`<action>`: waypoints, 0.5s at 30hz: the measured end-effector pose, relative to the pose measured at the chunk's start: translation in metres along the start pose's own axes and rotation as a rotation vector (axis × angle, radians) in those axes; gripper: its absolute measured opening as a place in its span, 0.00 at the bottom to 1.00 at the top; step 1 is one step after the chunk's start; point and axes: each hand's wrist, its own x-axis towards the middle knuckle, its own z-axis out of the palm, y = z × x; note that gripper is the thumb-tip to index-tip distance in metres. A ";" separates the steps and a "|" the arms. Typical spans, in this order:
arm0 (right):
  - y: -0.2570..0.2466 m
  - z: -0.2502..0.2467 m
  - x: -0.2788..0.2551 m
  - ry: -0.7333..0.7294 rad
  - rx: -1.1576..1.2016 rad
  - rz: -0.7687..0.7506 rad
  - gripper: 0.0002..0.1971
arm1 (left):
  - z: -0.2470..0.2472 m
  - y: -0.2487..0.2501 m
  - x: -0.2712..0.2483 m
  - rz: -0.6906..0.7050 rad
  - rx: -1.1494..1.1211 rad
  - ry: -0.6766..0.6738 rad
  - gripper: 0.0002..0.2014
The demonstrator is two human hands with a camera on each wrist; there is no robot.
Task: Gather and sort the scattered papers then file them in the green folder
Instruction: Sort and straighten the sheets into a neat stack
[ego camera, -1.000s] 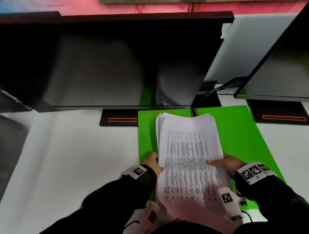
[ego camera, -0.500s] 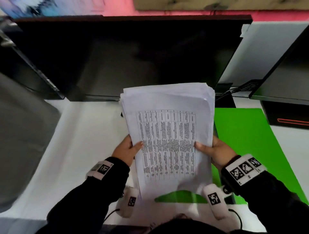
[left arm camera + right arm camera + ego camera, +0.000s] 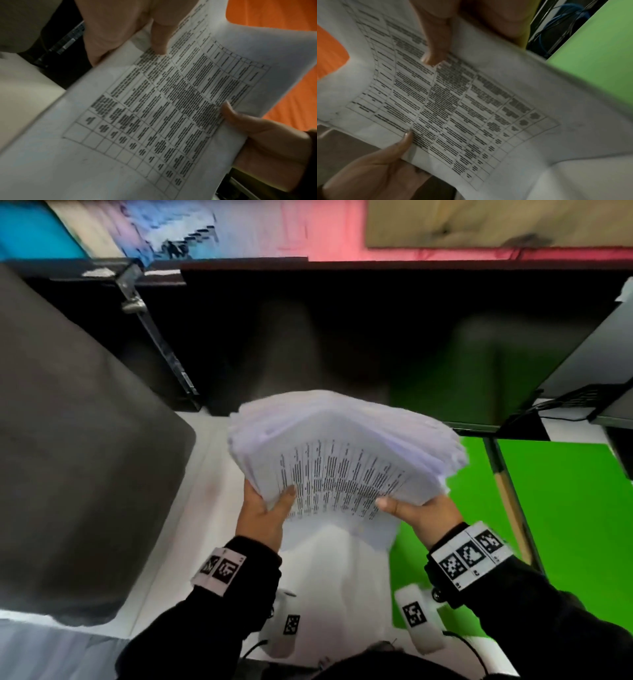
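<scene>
A thick stack of white papers (image 3: pixel 346 453) with a printed table on the top sheet is held up above the desk, its far end bending away. My left hand (image 3: pixel 265 508) grips its left edge, thumb on top, and my right hand (image 3: pixel 416 510) grips the right edge the same way. Both wrist views show the top sheet (image 3: pixel 163 108) (image 3: pixel 453 108) with a thumb (image 3: pixel 158 33) (image 3: pixel 436 44) pressed on it. The green folder (image 3: pixel 565 508) lies open on the white desk to the right, partly under the stack.
A large dark monitor (image 3: pixel 342 344) stands right behind the stack, another monitor (image 3: pixel 603 378) at the right. A grey chair back (image 3: pixel 75 457) fills the left. A wooden strip (image 3: pixel 507 494) runs along the folder's spine. White desk (image 3: pixel 198 535) shows between chair and stack.
The stack has been lifted off the green folder, raised and tilted forward, then shifted left. Both hands kept hold of its edges. The head view swung left.
</scene>
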 end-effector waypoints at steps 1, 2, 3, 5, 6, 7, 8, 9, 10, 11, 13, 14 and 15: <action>0.001 0.008 0.001 0.008 -0.020 -0.009 0.22 | -0.004 -0.002 0.002 -0.014 -0.020 0.016 0.22; 0.002 0.016 0.003 0.013 -0.042 -0.014 0.21 | -0.008 -0.002 0.005 -0.025 -0.058 0.023 0.22; 0.001 0.023 0.005 0.021 -0.071 -0.029 0.20 | -0.011 -0.001 0.009 -0.039 -0.089 0.022 0.21; -0.001 0.033 0.010 0.074 -0.047 -0.035 0.17 | -0.018 0.004 0.016 -0.042 -0.125 0.015 0.19; -0.004 0.036 0.011 0.085 -0.024 -0.031 0.14 | -0.022 0.008 0.020 -0.031 -0.146 0.005 0.18; -0.008 0.039 0.012 0.098 -0.017 -0.036 0.14 | -0.027 0.010 0.026 -0.012 -0.152 -0.001 0.18; -0.011 0.041 0.012 0.099 -0.021 -0.047 0.14 | -0.033 0.010 0.032 0.014 -0.130 -0.011 0.20; -0.015 0.043 0.012 0.098 -0.038 -0.059 0.15 | -0.038 0.013 0.036 0.032 -0.080 -0.034 0.22; -0.018 0.043 0.011 0.079 -0.032 -0.060 0.16 | -0.045 0.010 0.042 0.028 -0.023 -0.045 0.24; -0.019 0.045 0.009 0.051 -0.038 -0.053 0.18 | -0.050 0.005 0.047 0.005 0.030 -0.065 0.29; -0.017 0.049 0.008 0.042 -0.100 -0.012 0.28 | -0.057 -0.002 0.052 -0.152 0.124 -0.069 0.40; -0.012 0.050 0.010 0.082 -0.116 0.022 0.24 | -0.059 -0.003 0.051 -0.242 0.158 -0.064 0.45; -0.010 0.051 0.012 0.135 -0.135 0.070 0.20 | -0.058 -0.001 0.049 -0.323 0.196 -0.065 0.46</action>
